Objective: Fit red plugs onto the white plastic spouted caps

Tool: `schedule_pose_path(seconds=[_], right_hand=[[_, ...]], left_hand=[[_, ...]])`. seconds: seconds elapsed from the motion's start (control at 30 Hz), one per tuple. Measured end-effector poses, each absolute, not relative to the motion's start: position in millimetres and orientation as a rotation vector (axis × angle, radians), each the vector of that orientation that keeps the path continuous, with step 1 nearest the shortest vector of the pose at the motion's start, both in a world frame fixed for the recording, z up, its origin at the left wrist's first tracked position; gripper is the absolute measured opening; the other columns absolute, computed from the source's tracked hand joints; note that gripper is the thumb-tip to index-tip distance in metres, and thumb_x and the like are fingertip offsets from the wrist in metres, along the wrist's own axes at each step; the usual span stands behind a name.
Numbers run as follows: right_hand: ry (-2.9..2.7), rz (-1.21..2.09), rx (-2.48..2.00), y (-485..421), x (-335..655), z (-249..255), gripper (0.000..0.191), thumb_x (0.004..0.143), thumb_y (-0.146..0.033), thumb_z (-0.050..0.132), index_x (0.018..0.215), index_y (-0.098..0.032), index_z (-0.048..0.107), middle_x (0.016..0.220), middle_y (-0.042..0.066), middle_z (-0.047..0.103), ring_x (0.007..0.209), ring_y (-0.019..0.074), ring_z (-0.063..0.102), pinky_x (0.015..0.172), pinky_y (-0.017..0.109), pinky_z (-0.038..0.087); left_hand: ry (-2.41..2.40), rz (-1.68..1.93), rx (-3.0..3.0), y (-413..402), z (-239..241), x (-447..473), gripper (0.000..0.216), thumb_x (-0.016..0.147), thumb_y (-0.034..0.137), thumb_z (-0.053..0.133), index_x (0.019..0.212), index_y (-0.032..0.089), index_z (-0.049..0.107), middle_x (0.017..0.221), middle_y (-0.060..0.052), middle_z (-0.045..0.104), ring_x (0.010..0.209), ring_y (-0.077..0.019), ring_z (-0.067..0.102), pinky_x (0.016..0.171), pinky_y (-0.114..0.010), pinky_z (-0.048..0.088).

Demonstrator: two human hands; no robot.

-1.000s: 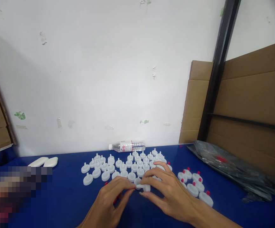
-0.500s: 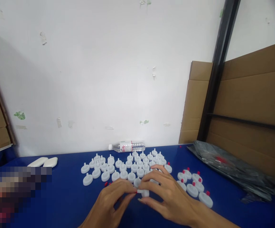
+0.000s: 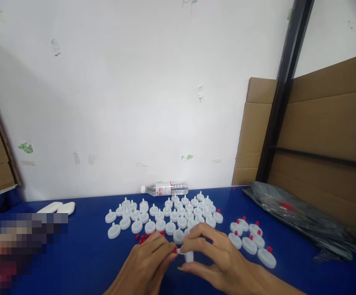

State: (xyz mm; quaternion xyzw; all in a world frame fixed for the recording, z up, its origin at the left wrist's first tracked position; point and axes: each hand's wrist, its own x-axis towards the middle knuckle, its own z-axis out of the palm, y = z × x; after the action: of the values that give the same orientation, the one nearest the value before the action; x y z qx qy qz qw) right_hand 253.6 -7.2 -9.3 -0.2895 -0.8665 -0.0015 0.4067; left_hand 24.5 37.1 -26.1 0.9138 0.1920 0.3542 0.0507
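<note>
Between my hands a white nozzle cap (image 3: pixel 189 257) lies on its side, its spout pointing left. My right hand (image 3: pixel 216 256) grips its round base between thumb and fingers. My left hand (image 3: pixel 148 260) pinches a small red tip cap (image 3: pixel 175 250) at the end of the spout; whether it sits fully on cannot be told. Loose red tip caps (image 3: pixel 142 238) lie just beyond my left hand, partly hidden by it. Behind both hands stand many white nozzle caps (image 3: pixel 150 226) with bare spouts. To the right, several nozzle caps with red tips (image 3: pixel 249 246) stand together.
A clear water bottle (image 3: pixel 165 189) lies along the white wall. Two white rounded objects (image 3: pixel 65 208) rest at the back left. Grey plastic bags (image 3: pixel 297 221) cover the right side of the blue table (image 3: pixel 85 254), near cardboard (image 3: pixel 328 135) and a dark metal post (image 3: pixel 277 110).
My left fingers have closed in on the red tip cap at the spout. My right fingers have shifted slightly, and more loose red caps show behind my left hand.
</note>
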Motion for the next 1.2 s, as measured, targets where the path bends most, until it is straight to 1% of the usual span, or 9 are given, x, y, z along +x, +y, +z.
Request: schedule_pose_path(seconds=[0.13, 0.33, 0.53, 0.7, 0.8, 0.87, 0.93, 1.0, 1.2], right_hand=[[-2.175, -0.017, -0.663, -6.0, 252.8, -12.1, 0.019, 0.093, -0.027, 0.072, 0.109, -0.02, 0.066, 0.1, 0.006, 0.066, 0.092, 0.0153, 0.065, 0.081, 0.026, 0.055], [-2.217, -0.12, -0.604, -6.6, 251.7, -15.1, 0.01, 0.097, -0.025, 0.066, 0.105, -0.018, 0.066, 0.102, 0.008, 0.065, 0.094, 0.0157, 0.065, 0.085, 0.028, 0.055], [-2.245, -0.288, -0.728, -8.2, 247.7, -5.0, 0.026, 0.101, -0.021, 0.057, 0.126, -0.02, 0.061, 0.105, 0.01, 0.067, 0.099, 0.0192, 0.065, 0.089, 0.034, 0.056], [-2.229, -0.511, -0.761, 0.8, 255.5, 1.1, 0.022, 0.1, -0.014, 0.054, 0.119, -0.019, 0.063, 0.105, 0.008, 0.071, 0.096, 0.0175, 0.067, 0.101, 0.041, 0.048], [-2.151, -0.566, -0.928, 13.6, 273.0, 4.3, 0.013, 0.099, -0.017, 0.056, 0.108, -0.02, 0.065, 0.105, 0.008, 0.071, 0.096, 0.0197, 0.066, 0.096, 0.041, 0.047], [-2.124, -0.598, -1.118, 22.6, 288.0, 8.2, 0.01, 0.099, -0.018, 0.057, 0.103, -0.02, 0.065, 0.105, 0.007, 0.071, 0.096, 0.0198, 0.066, 0.098, 0.042, 0.044], [-2.074, -0.628, -1.403, 29.8, 302.6, 13.4, 0.009, 0.098, -0.023, 0.058, 0.102, -0.022, 0.066, 0.105, 0.004, 0.071, 0.099, 0.0198, 0.066, 0.103, 0.042, 0.04], [-2.034, -0.634, -1.552, 34.7, 314.9, 18.2, 0.01, 0.098, -0.026, 0.059, 0.1, -0.021, 0.067, 0.104, 0.006, 0.071, 0.099, 0.0222, 0.066, 0.098, 0.042, 0.041], [-1.962, -0.622, -1.91, 43.2, 337.8, 17.2, 0.013, 0.094, -0.024, 0.061, 0.086, -0.018, 0.07, 0.08, 0.006, 0.071, 0.075, 0.0232, 0.066, 0.08, 0.038, 0.042]], left_hand=[[0.606, 1.061, 2.77, 32.8, -25.3, 25.9, 0.029, 0.107, 0.021, 0.037, 0.087, 0.02, 0.059, 0.076, -0.002, 0.062, 0.069, -0.0167, 0.057, 0.061, -0.026, 0.046], [0.51, 1.213, 2.718, 34.1, -37.3, 28.3, 0.029, 0.105, 0.022, 0.038, 0.081, 0.022, 0.055, 0.069, 0.0, 0.06, 0.061, -0.015, 0.055, 0.053, -0.025, 0.042], [0.617, 1.154, 2.72, 32.1, -23.5, 27.8, 0.022, 0.103, 0.015, 0.04, 0.092, 0.022, 0.059, 0.079, -0.002, 0.065, 0.072, -0.0169, 0.06, 0.06, -0.026, 0.046], [0.674, 1.013, 2.913, 34.8, -15.5, 23.6, 0.016, 0.1, 0.012, 0.047, 0.105, 0.02, 0.06, 0.089, -0.005, 0.064, 0.084, -0.0223, 0.055, 0.069, -0.032, 0.049], [0.72, 0.881, 2.983, 39.8, -18.4, 20.9, 0.02, 0.098, 0.007, 0.046, 0.099, 0.019, 0.062, 0.092, -0.007, 0.064, 0.089, -0.0247, 0.053, 0.076, -0.038, 0.05], [0.76, 0.804, 2.992, 43.3, -21.5, 19.2, 0.022, 0.098, 0.006, 0.044, 0.092, 0.019, 0.061, 0.092, -0.007, 0.063, 0.09, -0.0252, 0.052, 0.078, -0.04, 0.05], [0.808, 0.771, 2.986, 46.3, -24.7, 17.5, 0.02, 0.097, 0.006, 0.046, 0.093, 0.019, 0.061, 0.095, -0.007, 0.063, 0.093, -0.0259, 0.052, 0.081, -0.042, 0.049], [0.851, 0.76, 2.983, 48.4, -27.2, 15.8, 0.016, 0.096, 0.007, 0.049, 0.096, 0.019, 0.061, 0.098, -0.007, 0.063, 0.096, -0.0269, 0.051, 0.084, -0.043, 0.048], [0.906, 0.659, 3.09, 50.9, -30.6, 12.9, 0.015, 0.093, 0.008, 0.053, 0.091, 0.02, 0.062, 0.095, -0.007, 0.063, 0.096, -0.0285, 0.052, 0.085, -0.045, 0.047]])
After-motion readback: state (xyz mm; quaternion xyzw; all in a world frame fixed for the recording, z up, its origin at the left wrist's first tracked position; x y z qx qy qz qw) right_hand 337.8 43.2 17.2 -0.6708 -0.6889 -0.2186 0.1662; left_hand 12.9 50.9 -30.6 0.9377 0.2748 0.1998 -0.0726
